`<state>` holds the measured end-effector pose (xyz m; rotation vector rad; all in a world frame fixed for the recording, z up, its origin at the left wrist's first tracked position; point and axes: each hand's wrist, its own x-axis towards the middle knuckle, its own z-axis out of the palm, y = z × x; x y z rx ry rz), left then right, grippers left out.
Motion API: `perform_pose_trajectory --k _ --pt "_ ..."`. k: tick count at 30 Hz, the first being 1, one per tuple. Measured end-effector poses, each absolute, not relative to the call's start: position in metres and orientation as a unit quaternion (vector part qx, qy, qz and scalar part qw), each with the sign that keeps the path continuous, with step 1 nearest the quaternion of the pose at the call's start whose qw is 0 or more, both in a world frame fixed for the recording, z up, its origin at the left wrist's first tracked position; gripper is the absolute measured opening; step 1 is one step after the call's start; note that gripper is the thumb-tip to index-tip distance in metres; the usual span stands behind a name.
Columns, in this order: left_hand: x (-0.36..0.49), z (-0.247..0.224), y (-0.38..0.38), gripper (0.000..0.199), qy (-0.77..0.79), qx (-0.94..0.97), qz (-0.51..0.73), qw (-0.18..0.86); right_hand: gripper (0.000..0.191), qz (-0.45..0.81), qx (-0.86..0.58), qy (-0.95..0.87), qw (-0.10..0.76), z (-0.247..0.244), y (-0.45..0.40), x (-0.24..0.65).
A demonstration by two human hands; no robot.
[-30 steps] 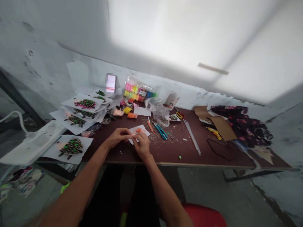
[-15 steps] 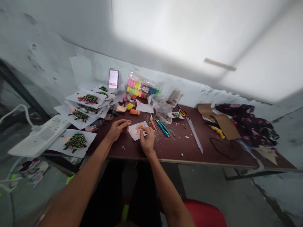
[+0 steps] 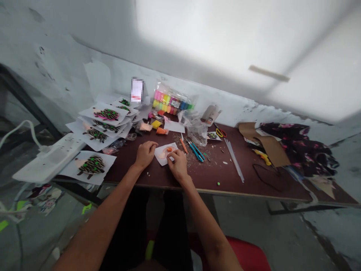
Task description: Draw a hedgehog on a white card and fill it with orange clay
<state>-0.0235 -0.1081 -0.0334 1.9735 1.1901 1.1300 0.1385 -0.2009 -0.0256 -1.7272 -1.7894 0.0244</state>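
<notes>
Brown table (image 3: pixel 207 175), paper (image 3: pixel 161 152) at right fingers (image 3: pixel 174 154); pliers (image 3: pixel 197 153), bag (image 3: pixel 195 130) nearby

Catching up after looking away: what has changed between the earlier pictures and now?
The right hand and left hand, together over the left part of the white sheet a second ago, have parted. The right one shifted rightward, to the sheet's lower right; the left one drew back to its left edge. Anything taken or released is too small to tell. The orange piece, teal cutters and hedgehog pictures stayed put.
</notes>
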Motion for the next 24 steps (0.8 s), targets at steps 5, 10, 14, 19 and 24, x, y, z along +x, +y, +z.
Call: perform_pose_trajectory --k 5,10,14,19,24 --pt "-0.022 -0.035 -0.111 0.026 0.491 0.791 0.310 0.193 0.012 0.005 -0.648 -0.713 0.268 -0.021 -0.198 0.134" --pt "-0.022 -0.036 -0.111 0.033 0.501 0.800 0.272 0.189 0.014 -0.005 -0.649 -0.725 0.229 -0.020 -0.196 0.132" --pt "-0.022 -0.035 -0.111 0.034 0.502 0.803 0.254 0.195 0.016 -0.004 -0.649 -0.730 0.212 -0.021 -0.194 0.131" --pt "-0.022 -0.035 -0.111 0.033 0.507 0.803 0.247 0.194 0.016 -0.003 -0.660 -0.724 0.199 -0.022 -0.188 0.129" --pt "-0.021 -0.034 -0.111 0.033 0.507 0.804 0.244 0.191 0.023 -0.026 -0.655 -0.741 0.145 -0.018 -0.189 0.127"
